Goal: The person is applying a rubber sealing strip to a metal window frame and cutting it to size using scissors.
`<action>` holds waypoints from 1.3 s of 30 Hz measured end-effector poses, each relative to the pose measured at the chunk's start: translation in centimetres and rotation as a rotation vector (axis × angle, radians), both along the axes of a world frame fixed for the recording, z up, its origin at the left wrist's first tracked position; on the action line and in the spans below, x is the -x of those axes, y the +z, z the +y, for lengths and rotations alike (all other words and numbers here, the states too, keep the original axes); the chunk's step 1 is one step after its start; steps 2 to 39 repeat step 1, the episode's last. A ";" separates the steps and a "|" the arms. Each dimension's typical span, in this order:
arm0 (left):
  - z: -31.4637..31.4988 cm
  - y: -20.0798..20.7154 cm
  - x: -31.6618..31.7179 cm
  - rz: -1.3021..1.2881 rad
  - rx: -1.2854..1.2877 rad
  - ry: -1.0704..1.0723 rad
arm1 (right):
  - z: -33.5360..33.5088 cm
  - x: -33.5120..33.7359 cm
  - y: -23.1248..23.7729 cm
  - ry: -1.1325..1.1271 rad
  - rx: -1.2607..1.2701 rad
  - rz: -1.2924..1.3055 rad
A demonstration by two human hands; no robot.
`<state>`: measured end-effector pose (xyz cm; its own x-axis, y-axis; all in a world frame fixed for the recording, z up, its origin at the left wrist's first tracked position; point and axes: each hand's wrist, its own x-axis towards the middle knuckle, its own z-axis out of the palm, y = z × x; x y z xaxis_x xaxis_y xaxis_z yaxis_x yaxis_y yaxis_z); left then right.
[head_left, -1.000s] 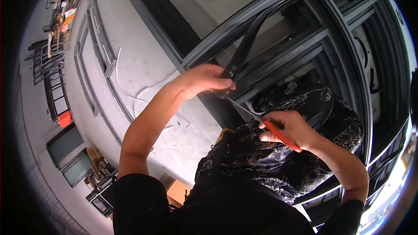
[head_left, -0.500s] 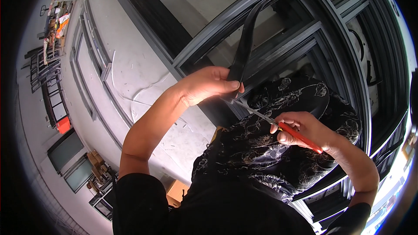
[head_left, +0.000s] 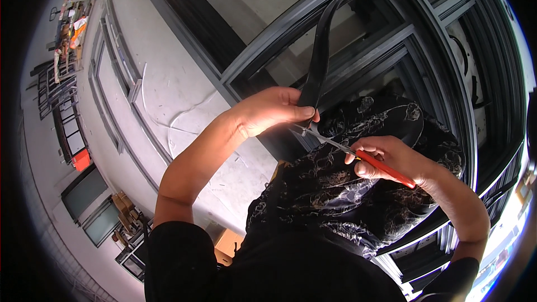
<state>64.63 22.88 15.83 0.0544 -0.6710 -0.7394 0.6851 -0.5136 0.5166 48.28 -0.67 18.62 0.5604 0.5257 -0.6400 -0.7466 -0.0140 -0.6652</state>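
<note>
My left hand (head_left: 272, 112) pinches a black rubber strip (head_left: 320, 56) that rises in a loop toward the dark metal frame (head_left: 358, 22). My right hand (head_left: 394, 159) grips red-handled scissors (head_left: 358, 154), whose metal blades meet the strip just under my left fingertips. Both hands are over my lap, which is covered by a dark patterned cloth (head_left: 358, 190).
Several dark grey metal frames (head_left: 447, 50) lie stacked ahead and to the right. A pale concrete floor (head_left: 184, 95) with thin white scraps is at left. More frames and window panels (head_left: 84, 190) and a cluttered rack (head_left: 72, 28) stand at far left. Cardboard (head_left: 226, 243) lies near my left side.
Both hands have come nearer and lower in view. The strip now stands up in a taller loop, and the scissor blades stay at its lower end.
</note>
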 end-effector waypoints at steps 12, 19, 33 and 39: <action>0.0 0.0 0.0 0.012 0.014 -0.011 | 0.0 -0.4 0.2 0.006 0.003 0.028; 0.0 0.0 0.0 0.012 0.014 -0.011 | 0.0 -0.4 0.2 0.006 0.003 0.028; 0.0 0.0 0.0 0.012 0.014 -0.011 | 0.0 -0.4 0.2 0.006 0.003 0.028; 0.0 0.0 0.0 0.012 0.014 -0.011 | 0.0 -0.4 0.2 0.006 0.003 0.028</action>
